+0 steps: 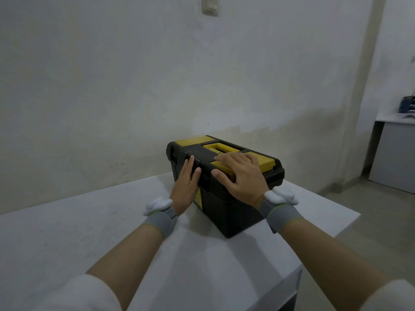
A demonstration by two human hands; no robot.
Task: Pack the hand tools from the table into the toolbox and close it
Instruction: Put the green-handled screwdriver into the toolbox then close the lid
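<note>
Nearest, two bare forearms reach out over the white table, each wrist wrapped in a grey band, the pale sleeves cut off by the lower edge. Further on, the left hand lies flat and open against the front of the black-and-yellow toolbox, fingers up over its lid edge, while the right hand is spread open on the shut lid, gripping nothing. Beyond, a plain wall; at far right a desk holds something dark, too blurred to identify.
</note>
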